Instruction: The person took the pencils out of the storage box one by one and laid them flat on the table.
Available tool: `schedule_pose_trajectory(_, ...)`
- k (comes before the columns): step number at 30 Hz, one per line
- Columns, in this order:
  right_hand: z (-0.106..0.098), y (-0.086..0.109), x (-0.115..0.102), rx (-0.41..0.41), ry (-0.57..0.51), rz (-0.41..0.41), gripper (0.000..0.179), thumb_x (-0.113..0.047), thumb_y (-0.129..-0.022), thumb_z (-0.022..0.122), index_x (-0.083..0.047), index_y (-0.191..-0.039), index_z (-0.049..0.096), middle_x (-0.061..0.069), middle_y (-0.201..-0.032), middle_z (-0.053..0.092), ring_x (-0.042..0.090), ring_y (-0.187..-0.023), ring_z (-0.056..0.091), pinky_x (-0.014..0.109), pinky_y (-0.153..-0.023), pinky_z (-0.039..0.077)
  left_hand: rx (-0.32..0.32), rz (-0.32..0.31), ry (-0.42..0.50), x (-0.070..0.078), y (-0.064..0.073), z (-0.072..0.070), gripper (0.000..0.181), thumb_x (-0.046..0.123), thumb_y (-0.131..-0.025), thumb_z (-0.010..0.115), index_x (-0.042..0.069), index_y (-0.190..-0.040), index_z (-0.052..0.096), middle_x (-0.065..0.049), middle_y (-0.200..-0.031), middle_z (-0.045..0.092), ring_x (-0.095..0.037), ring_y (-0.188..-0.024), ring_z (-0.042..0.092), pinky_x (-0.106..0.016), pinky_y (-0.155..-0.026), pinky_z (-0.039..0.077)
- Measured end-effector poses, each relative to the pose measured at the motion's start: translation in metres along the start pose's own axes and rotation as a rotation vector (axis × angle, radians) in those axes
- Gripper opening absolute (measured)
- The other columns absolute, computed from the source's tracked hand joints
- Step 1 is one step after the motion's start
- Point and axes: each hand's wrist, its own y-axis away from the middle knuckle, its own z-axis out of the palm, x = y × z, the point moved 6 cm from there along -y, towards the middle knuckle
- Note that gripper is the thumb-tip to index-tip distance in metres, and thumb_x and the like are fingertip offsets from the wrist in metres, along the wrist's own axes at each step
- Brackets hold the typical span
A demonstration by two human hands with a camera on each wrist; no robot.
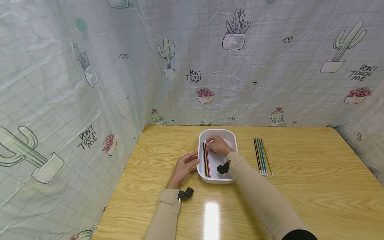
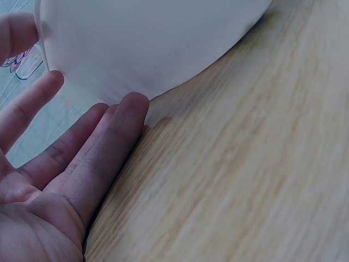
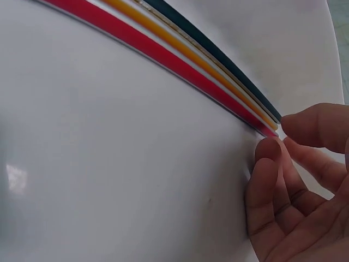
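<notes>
A white plastic tray (image 1: 217, 181) with rounded corners stands on the wooden table. Several pencils (image 1: 206, 161) lie lengthwise along its left inner wall. Inside the tray, my right hand (image 1: 218, 145) is at their far ends. The right wrist view shows red (image 3: 163, 63), yellow and dark green pencils, their ends between thumb and fingertips of that hand, in a pinch. My left hand (image 1: 183, 167) is outside the tray at its left side. With fingers extended, it touches the outer wall (image 2: 152, 49), as the left wrist view shows.
To the right of the tray, several more pencils (image 1: 261, 157) lie side by side on the table (image 1: 312, 186), black, teal and yellow. A patterned cloth (image 1: 255, 110) hangs behind the table and along its left side.
</notes>
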Motion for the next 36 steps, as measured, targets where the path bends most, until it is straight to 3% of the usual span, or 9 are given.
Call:
schedule_pose_trajectory(11,0.0013,0.0012,-0.0015,0.010,0.116,-0.035,0.039,-0.001,-0.085,0.058,0.001,-0.123,0.066,0.000,-0.069,0.058,0.012,-0.063,0.052,0.019,-0.055,0.042,0.007,-0.007,-0.018,-0.0016,0.0000,-0.0003,0.046,0.019,-0.097,0.072,0.013,-0.142,0.062,-0.020,-0.139,0.062,-0.020,-0.113,0.067,-0.038,-0.093,0.064)
schedule_pose_trajectory(19,0.0017,-0.0026,0.0006,0.010,0.133,-0.025,0.033,-0.001,-0.086,0.059,-0.002,-0.117,0.069,-0.002,-0.066,0.056,0.011,-0.060,0.050,0.019,-0.052,0.040,0.004,0.000,0.000,-0.0005,0.0003,0.0005,0.046,0.016,-0.097,0.072,0.011,-0.141,0.062,-0.021,-0.139,0.061,-0.018,-0.112,0.068,-0.038,-0.092,0.065)
schedule_pose_trajectory(27,0.0006,-0.0017,0.0014,0.009,0.066,-0.035,0.033,-0.001,-0.084,0.058,-0.001,-0.116,0.065,-0.001,-0.068,0.057,0.011,-0.061,0.051,0.019,-0.054,0.042,0.004,0.010,0.005,0.0004,-0.0002,0.0006,0.046,0.015,-0.097,0.072,0.009,-0.142,0.061,-0.022,-0.138,0.062,-0.019,-0.110,0.068,-0.038,-0.092,0.065)
schedule_pose_trajectory(36,-0.0046,-0.0008,0.0000,0.007,-0.075,-0.004,0.031,-0.005,-0.092,0.064,-0.002,-0.123,0.062,0.008,-0.090,0.066,0.015,-0.075,0.062,0.021,-0.062,0.052,0.004,0.003,0.009,-0.0013,-0.0015,0.0004,0.047,0.017,-0.097,0.072,0.010,-0.142,0.061,-0.022,-0.139,0.061,-0.022,-0.113,0.067,-0.039,-0.093,0.064)
